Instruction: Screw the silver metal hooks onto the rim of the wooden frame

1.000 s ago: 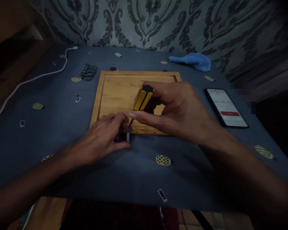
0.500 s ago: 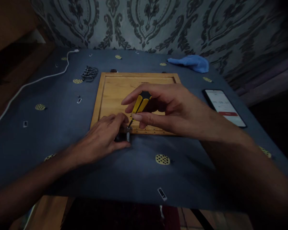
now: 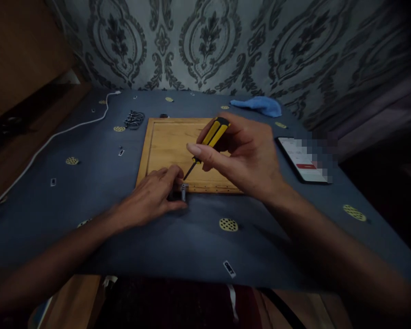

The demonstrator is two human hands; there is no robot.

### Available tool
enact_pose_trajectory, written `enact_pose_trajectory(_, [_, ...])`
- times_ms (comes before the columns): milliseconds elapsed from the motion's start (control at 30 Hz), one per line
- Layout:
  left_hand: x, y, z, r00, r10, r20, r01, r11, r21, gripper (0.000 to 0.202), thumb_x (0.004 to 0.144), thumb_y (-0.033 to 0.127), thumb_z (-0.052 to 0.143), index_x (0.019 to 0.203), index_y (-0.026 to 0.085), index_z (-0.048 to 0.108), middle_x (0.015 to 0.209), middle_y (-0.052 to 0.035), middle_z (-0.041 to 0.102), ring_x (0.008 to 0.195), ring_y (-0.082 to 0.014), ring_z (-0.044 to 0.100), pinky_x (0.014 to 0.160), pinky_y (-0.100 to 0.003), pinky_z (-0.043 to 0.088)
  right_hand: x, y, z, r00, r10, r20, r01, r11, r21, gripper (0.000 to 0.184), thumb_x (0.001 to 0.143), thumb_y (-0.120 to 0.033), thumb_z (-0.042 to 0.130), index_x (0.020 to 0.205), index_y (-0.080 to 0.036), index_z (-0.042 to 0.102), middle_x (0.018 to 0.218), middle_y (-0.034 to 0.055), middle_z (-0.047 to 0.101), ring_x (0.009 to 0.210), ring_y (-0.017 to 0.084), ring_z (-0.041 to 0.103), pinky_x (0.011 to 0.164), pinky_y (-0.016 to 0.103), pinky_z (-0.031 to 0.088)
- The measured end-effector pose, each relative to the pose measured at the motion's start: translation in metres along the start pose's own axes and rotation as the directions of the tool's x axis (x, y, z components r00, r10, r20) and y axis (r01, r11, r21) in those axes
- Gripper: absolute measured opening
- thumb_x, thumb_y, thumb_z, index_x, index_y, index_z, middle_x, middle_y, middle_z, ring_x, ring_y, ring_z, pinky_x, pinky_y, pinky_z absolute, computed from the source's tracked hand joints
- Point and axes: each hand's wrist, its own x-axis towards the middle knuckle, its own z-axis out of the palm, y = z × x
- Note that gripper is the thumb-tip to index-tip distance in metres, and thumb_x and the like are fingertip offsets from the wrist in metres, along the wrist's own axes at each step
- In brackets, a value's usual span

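Observation:
My right hand (image 3: 243, 155) is closed around a small screwdriver (image 3: 212, 137) with a yellow and black handle. Its shaft slants down to the left, and the tip is just above a small grey metal hook (image 3: 183, 192). That hook sits at the near edge of a wooden board (image 3: 171, 141), which has a raised rim and a row of small holes along that edge. My left hand (image 3: 154, 189) steadies the hook, fingers over the board's edge and thumb in front. The fingertips around it are partly hidden.
Several metal hooks (image 3: 134, 119) lie in a pile behind the board's left corner. A tiny screw (image 3: 120, 147) is on the dark tablecloth (image 3: 116, 256). A phone (image 3: 299, 160) lies at the right, a blue cloth (image 3: 258, 105) at the back, and a white cable (image 3: 55, 135) along the left.
The screwdriver has tilted further to the right, and its tip has lifted off the hook's screw. My left hand keeps its place at the hook. The camera view has tilted upward.

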Motion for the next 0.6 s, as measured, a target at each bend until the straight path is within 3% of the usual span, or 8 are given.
enact_pose_trajectory(133, [-0.001, -0.004, 0.002, 1.000, 0.029, -0.012, -0.029, 1.000, 0.001, 0.042, 0.082, 0.031, 0.078, 0.109, 0.024, 0.046, 0.108, -0.0029, 0.066, 0.095, -0.0222, 0.066, 0.082, -0.037, 0.049, -0.010, 0.006, 0.000, 1.000, 0.016, -0.018, -0.016, 1.000, 0.011, 0.038, 0.084, -0.054, 0.079, 0.075, -0.023, 0.059, 0.067, -0.0039, 0.059, 0.058, 0.013, 0.060, 0.050, 0.026, 0.048])
enact_pose_trajectory(300, [-0.001, -0.006, 0.002, 0.999, 0.047, -0.008, -0.047, 0.999, -0.021, 0.042, 0.083, 0.032, 0.079, 0.107, 0.024, 0.045, 0.107, -0.0035, 0.066, 0.097, -0.0222, 0.066, 0.083, -0.037, 0.050, -0.027, 0.014, 0.005, 0.988, 0.136, -0.070, -0.124, 0.981, 0.148, 0.041, 0.084, -0.059, 0.077, 0.080, -0.023, 0.058, 0.069, -0.0043, 0.061, 0.055, 0.012, 0.064, 0.051, 0.025, 0.050])
enact_pose_trajectory(600, [0.000, -0.010, 0.004, 0.998, 0.068, -0.017, -0.068, 0.998, 0.004, 0.044, 0.082, 0.037, 0.077, 0.110, 0.024, 0.045, 0.113, -0.0064, 0.068, 0.103, -0.0253, 0.068, 0.086, -0.039, 0.052, -0.037, 0.014, 0.017, 0.985, 0.127, -0.114, -0.103, 0.975, 0.198, 0.039, 0.084, -0.057, 0.078, 0.081, -0.023, 0.058, 0.068, -0.0052, 0.061, 0.052, 0.012, 0.064, 0.048, 0.025, 0.045])
